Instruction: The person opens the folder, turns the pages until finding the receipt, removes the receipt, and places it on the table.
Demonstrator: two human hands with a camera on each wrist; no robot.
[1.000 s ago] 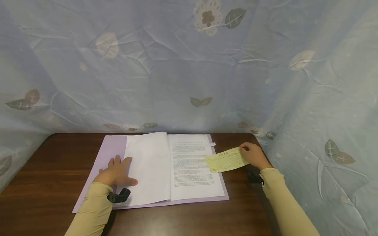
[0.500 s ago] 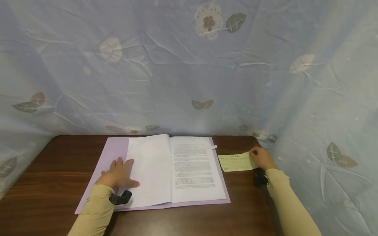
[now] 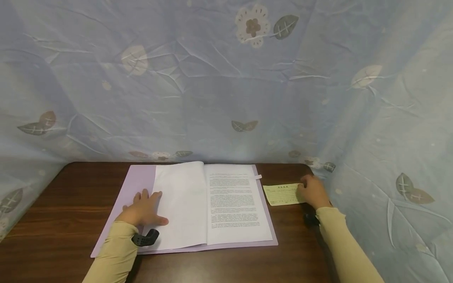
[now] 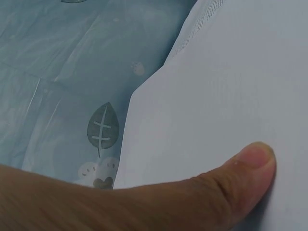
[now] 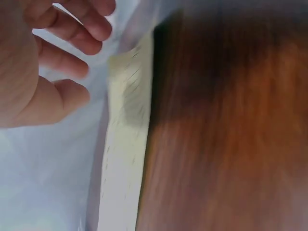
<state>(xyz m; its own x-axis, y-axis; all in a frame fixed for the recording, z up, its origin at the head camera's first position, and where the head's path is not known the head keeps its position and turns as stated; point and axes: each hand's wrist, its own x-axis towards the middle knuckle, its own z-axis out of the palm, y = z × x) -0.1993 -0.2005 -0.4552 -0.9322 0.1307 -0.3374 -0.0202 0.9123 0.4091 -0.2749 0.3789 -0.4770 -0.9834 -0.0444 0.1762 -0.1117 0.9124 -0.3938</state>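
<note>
My left hand (image 3: 143, 210) rests with spread fingers on the left page (image 3: 180, 204) of an open document in a lilac folder (image 3: 141, 177). In the left wrist view its thumb (image 4: 216, 192) lies across white paper. A yellow printed slip (image 3: 282, 194) lies on the table just right of the folder. Over the slip's right end is my right hand (image 3: 313, 192). The right wrist view shows its fingers loosely bent and apart from the slip's (image 5: 126, 125) end, holding nothing.
The right page (image 3: 231, 204) carries printed text, and a small white tab (image 3: 258, 177) sticks out from its edge. Under everything is a dark brown wooden table (image 3: 219, 267). A pale blue patterned curtain (image 3: 212, 98) hangs behind and at the right.
My right hand has drawn the yellow slip rightward off the printed page, laid it on the table and let go of it. The left hand has stayed on the left page.
</note>
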